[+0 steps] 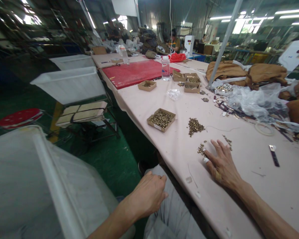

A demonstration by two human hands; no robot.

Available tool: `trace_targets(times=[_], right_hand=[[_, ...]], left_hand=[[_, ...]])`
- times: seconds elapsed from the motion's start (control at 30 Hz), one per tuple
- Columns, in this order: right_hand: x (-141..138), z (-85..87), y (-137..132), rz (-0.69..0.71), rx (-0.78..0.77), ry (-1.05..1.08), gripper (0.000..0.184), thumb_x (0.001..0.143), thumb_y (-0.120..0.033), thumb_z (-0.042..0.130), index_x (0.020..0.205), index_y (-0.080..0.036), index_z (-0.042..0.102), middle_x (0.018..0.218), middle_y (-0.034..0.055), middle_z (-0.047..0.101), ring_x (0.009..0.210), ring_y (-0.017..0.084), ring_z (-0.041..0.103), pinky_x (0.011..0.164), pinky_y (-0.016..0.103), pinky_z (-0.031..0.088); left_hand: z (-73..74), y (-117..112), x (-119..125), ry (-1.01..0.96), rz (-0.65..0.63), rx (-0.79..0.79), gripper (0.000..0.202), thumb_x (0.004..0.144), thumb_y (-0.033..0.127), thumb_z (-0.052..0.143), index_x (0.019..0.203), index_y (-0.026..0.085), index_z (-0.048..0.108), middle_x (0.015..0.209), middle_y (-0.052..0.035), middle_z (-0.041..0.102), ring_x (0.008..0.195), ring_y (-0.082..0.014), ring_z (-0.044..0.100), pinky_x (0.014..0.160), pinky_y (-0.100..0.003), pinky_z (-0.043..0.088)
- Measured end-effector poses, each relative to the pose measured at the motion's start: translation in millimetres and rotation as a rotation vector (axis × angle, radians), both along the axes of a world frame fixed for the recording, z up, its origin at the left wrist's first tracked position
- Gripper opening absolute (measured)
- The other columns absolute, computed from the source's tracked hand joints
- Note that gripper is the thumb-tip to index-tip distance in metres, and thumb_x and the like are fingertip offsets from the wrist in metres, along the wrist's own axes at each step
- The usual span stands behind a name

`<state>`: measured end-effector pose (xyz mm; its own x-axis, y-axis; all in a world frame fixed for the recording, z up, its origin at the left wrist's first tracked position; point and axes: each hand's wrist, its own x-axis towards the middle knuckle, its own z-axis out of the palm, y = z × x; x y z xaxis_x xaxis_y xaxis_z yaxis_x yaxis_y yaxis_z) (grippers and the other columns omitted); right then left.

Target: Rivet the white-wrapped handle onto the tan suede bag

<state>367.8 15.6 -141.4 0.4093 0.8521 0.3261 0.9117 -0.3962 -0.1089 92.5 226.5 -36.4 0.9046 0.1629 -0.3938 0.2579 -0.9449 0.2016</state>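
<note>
My right hand lies on the table with its fingers spread, white wrapping on the thumb and a fingertip. By its fingers is a small scatter of brass-coloured metal studs, and a few more studs lie just past its fingertips. A larger loose pile of studs sits farther up the table. To the left of that pile stands a shallow cardboard box full of similar studs. My left hand is held over my lap with curled fingers; whatever is inside them, if anything, is hidden.
The cloth-covered table carries more small boxes, a water bottle and a red board. Plastic bags and brown goods are heaped at right. A large white bin stands close on my left.
</note>
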Motion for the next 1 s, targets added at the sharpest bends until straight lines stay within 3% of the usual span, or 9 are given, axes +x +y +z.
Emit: trace_targets(times=[0.2,1.0], right_hand=[[-3,-0.8,4,0.000,-0.020,0.016,0.043,0.099,-0.037,0.053,0.140,-0.028,0.064,0.171,0.0108,0.017,0.156,0.044,0.013,0.119,0.073,0.022],[-5,2.5,16,-0.055,-0.088,0.003,0.047,0.103,-0.041,0.048,0.147,-0.030,0.057,0.171,0.0131,0.018,0.156,0.045,0.011,0.118,0.075,0.019]], left_hand=[[-2.7,-1,0,-0.012,-0.009,0.013,0.024,0.094,0.033,0.054,0.103,0.014,0.066,0.093,-0.0149,0.073,0.092,-0.0356,0.072,0.095,-0.052,0.049],[0.7,-2,0,-0.009,-0.008,0.008,0.024,0.095,0.033,0.057,0.106,0.014,0.067,0.095,-0.0149,0.073,0.096,-0.0357,0.072,0.099,-0.054,0.050]])
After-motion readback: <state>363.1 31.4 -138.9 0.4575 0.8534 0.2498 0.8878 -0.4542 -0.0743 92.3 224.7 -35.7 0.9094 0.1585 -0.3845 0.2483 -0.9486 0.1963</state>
